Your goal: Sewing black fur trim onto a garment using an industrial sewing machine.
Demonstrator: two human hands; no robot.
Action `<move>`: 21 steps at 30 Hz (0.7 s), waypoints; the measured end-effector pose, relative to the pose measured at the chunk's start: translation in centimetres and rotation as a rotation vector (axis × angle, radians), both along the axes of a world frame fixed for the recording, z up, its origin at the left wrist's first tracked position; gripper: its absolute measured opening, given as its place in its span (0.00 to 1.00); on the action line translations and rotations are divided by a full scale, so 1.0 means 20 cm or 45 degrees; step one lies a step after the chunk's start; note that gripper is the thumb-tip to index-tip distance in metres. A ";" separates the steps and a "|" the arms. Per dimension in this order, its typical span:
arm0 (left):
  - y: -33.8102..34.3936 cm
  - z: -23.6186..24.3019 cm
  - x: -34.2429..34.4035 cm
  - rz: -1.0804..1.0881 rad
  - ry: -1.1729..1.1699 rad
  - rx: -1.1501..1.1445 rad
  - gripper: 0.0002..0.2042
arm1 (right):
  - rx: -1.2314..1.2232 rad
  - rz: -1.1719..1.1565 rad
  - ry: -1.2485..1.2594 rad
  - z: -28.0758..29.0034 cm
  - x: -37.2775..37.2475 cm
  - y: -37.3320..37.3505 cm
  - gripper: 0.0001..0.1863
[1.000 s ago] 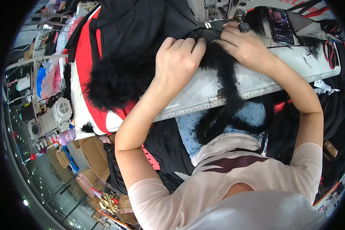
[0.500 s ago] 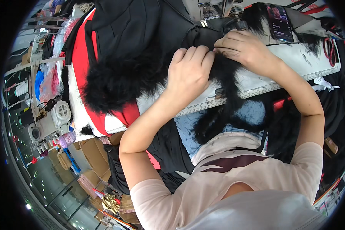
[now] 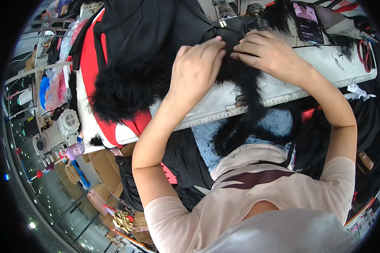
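Black garment fabric (image 3: 139, 29) with red panels (image 3: 88, 52) lies on the white sewing table (image 3: 333, 69). Fluffy black fur trim (image 3: 126, 88) runs across it and hangs over the front edge onto my lap. My left hand (image 3: 194, 71) is curled over the trim and fabric below the sewing machine's presser foot (image 3: 223, 23), fingers together, index fingertip near the needle area. My right hand (image 3: 270, 57) lies just right of it, below a round black part of the machine, fingers bent and closed on the same trim. What lies under both sets of fingertips is partly hidden.
A phone (image 3: 307, 23) lies at the back right near red scissors (image 3: 365, 55). A measuring tape strip edges the table. At the left are plastic bags (image 3: 57, 90), a white motor housing (image 3: 67, 122), a purple bottle (image 3: 75, 151) and cardboard boxes (image 3: 105, 173).
My left hand first shifted down and right, then moved back up and left toward the presser foot. My right hand has slid down slightly from beside the foot.
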State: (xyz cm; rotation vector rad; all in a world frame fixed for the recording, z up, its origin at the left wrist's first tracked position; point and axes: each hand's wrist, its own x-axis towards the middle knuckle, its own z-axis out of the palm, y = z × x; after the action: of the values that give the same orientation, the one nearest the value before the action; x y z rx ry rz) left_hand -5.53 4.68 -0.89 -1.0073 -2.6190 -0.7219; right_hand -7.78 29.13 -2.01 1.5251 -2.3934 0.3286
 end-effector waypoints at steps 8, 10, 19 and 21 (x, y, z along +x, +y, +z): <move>0.00 -0.03 -0.06 0.082 0.217 -0.303 0.16 | 0.146 0.042 0.232 0.03 -0.04 -0.04 0.21; 0.01 0.00 -0.07 0.048 0.178 -0.375 0.18 | 0.100 0.028 0.222 0.03 -0.04 -0.04 0.21; -0.04 0.02 -0.08 0.009 0.282 -0.558 0.21 | 0.045 -0.045 0.089 -0.01 -0.01 -0.05 0.21; -0.03 0.00 -0.08 0.067 0.379 -0.633 0.20 | 0.005 -0.031 0.071 -0.02 0.00 -0.04 0.21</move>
State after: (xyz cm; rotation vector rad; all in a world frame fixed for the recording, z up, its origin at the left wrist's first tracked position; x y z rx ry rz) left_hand -7.19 4.07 -0.88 -1.0614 -2.5888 0.1045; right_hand -7.81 28.35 -2.46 1.4856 -2.3692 0.2724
